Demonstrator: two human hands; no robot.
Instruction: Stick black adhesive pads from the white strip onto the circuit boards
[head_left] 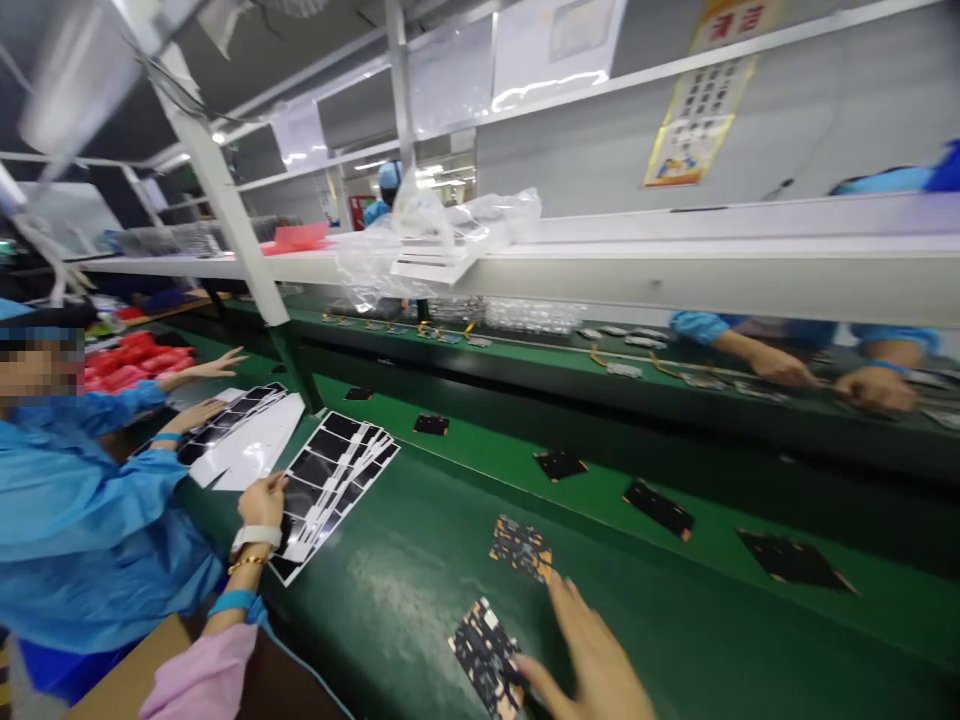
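Note:
My left hand, in a pink sleeve with a white watch and blue wrist strap, has its fingers curled closed at the left edge of a fanned stack of white sheets with black stickers. My right hand is slightly blurred, thumb and fingers apart. Its thumb is at the edge of a black circuit board on the green bench. The fingertips reach the corner of a second circuit board, which has orange patches. Both boards lie flat; whether the fingers press on them I cannot tell.
Several dark boards lie along the green conveyor strip. At left a co-worker in blue handles similar sheets. Across the line, another person's hands work among parts. A green-based post and white shelf stand ahead.

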